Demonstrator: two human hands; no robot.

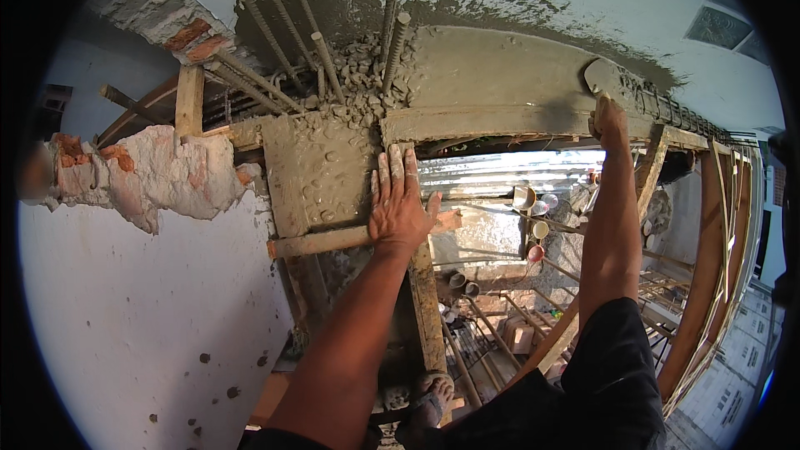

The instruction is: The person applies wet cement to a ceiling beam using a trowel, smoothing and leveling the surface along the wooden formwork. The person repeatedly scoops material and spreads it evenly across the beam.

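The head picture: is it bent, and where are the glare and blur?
In the head view: edges curve, as along the wet concrete; glare whitens the corrugated sheets below; a brown patch at the far left is blurred beyond naming.

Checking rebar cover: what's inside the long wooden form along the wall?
Wet concrete, with bare steel bars showing at the right end, past the trowel in the right hand. Whatever lies beneath the concrete's surface is covered, can't be seen.
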